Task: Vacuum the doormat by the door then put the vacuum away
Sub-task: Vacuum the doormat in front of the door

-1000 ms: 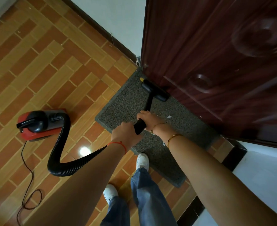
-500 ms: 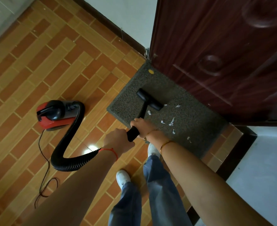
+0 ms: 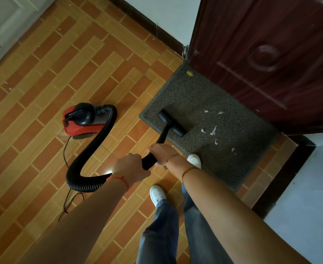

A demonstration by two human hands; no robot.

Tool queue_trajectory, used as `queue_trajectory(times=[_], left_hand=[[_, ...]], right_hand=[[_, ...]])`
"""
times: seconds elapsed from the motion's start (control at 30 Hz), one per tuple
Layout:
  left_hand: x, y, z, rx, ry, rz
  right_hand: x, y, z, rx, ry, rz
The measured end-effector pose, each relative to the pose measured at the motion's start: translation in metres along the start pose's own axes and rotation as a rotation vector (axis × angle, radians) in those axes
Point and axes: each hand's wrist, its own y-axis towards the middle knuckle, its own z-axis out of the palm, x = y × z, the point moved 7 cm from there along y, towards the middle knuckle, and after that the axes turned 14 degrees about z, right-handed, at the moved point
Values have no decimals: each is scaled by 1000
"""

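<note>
Gripping the black wand of a canister vacuum, both hands were clenched around it: the right hand sat farther down the tube, toward the nozzle, and the left hand held the end where the ribbed black hose joined, so each grip was closed on the wand. A red string bracelet circled the left wrist. The flat black floor nozzle lay on the speckled grey doormat, near its left front corner, touching the pile. White paper scraps were scattered on the mat to the right of the nozzle, and a small yellow spot showed near the mat's far corner. The mat lay along the foot of a dark red door. The red and black vacuum body stood on the brown brick-patterned tile floor, left of the mat and apart from it, with the hose curving from it in an S to the left hand and a thin black cord trailing toward the viewer. One white shoe touched the mat's near edge; the other white shoe stood on the tiles.
</note>
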Motion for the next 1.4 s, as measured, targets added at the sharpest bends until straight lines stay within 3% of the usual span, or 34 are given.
queue_trajectory(times=[0.3, 1.07, 1.4], left_hand=[[-18, 16, -10, -38, -24, 20], [-144, 196, -137, -110, -255, 21], [-140, 191, -147, -134, -253, -5]], right_hand=[[-25, 8, -14, -19, -43, -4], [-226, 109, -157, -40, -202, 4], [-218, 107, -169, -49, -220, -4]])
